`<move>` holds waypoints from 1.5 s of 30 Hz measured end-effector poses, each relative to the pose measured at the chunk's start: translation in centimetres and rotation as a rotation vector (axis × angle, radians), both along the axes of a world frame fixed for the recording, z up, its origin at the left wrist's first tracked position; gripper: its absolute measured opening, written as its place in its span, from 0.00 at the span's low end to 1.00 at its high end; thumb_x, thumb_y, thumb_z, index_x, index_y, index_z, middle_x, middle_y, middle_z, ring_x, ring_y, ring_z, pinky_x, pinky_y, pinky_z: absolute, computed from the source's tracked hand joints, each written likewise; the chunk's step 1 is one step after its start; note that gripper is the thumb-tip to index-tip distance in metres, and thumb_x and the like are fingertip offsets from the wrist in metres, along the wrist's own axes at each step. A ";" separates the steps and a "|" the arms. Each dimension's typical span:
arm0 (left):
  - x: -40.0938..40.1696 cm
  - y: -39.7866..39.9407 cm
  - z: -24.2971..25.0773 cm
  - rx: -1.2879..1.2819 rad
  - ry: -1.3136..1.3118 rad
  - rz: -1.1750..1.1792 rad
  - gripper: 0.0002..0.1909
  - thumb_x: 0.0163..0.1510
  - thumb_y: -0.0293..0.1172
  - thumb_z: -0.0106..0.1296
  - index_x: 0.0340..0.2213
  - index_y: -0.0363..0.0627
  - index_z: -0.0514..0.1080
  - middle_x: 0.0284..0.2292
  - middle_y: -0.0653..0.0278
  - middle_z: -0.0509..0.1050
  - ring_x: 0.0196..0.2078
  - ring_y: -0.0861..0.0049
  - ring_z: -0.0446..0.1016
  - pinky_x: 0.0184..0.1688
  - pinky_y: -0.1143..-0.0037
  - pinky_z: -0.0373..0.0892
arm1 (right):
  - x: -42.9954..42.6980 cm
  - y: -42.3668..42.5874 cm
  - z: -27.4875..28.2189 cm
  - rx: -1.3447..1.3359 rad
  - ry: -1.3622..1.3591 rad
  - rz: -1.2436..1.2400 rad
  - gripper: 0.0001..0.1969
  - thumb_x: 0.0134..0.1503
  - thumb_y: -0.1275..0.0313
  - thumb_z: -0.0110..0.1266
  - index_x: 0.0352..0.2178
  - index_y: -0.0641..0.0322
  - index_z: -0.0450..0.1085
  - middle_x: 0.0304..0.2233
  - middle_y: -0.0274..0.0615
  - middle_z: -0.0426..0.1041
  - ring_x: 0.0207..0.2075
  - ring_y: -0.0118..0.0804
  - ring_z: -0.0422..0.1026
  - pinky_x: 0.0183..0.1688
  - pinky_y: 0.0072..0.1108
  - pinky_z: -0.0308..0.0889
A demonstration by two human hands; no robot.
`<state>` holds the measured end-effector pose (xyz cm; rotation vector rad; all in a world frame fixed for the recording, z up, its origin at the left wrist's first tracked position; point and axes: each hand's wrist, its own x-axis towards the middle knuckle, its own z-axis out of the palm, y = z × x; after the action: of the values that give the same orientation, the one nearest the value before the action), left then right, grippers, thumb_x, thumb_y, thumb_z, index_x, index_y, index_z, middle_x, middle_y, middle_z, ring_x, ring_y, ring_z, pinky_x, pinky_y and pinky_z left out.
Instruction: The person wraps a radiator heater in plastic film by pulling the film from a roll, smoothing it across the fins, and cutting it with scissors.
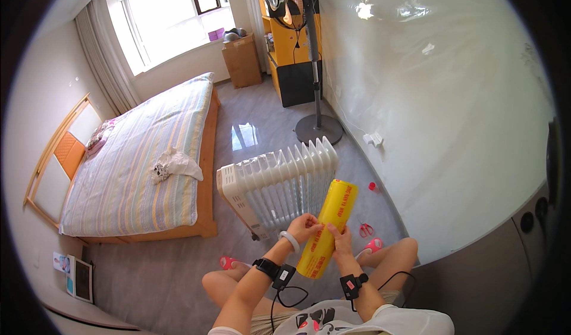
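Observation:
My right hand (pixel 341 242) grips a yellow roll of plastic wrap (pixel 337 205) from its right side, thumb on top. The roll is tilted, bears red printing and is held above my lap. Against its left side are the bent, bunched fingertips of my left hand (pixel 306 226); whether they pinch the film is too small to tell. Just beyond the roll, a white oil-filled radiator heater (pixel 285 167) stands on the floor. Clear, shiny film covers part of its fins. The roll hides the heater's near right part.
Red-handled scissors (pixel 366 230) and a small red object (pixel 372 186) lie on the floor to the right. A pedestal fan (pixel 317 127) stands behind the heater, near a white power strip (pixel 374 139). A bed (pixel 142 147) occupies the left, with crumpled white cloth (pixel 178 165) on it.

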<state>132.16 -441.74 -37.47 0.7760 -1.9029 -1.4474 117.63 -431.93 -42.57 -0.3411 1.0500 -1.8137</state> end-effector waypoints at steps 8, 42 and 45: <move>-0.4 -2.5 1.4 -0.008 -0.232 -0.095 0.10 0.55 0.32 0.61 0.32 0.39 0.73 0.28 0.66 0.77 0.32 0.82 0.76 0.35 0.78 0.72 | -0.9 -1.6 0.7 -0.059 -0.017 -0.006 0.24 0.54 0.70 0.65 0.50 0.64 0.66 0.43 0.42 0.74 0.42 0.37 0.76 0.48 0.28 0.73; 1.0 1.0 14.2 -0.367 -0.197 0.127 0.06 0.56 0.29 0.56 0.33 0.39 0.76 0.23 0.61 0.76 0.25 0.74 0.74 0.32 0.75 0.70 | 2.4 -0.2 12.4 -0.074 -0.234 -0.045 0.23 0.53 0.70 0.67 0.48 0.59 0.66 0.42 0.35 0.74 0.44 0.31 0.74 0.44 0.24 0.71; 0.9 0.7 14.5 -0.347 -0.217 0.201 0.06 0.57 0.29 0.54 0.33 0.39 0.75 0.25 0.59 0.76 0.26 0.69 0.76 0.34 0.71 0.71 | 2.6 0.0 12.2 -0.084 -0.283 0.033 0.24 0.55 0.67 0.66 0.51 0.57 0.65 0.44 0.34 0.73 0.45 0.33 0.72 0.44 0.30 0.70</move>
<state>133.05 -441.06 -22.94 0.9511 -2.0925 -0.9089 120.19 -431.93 -30.38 -0.1441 0.7689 -1.8169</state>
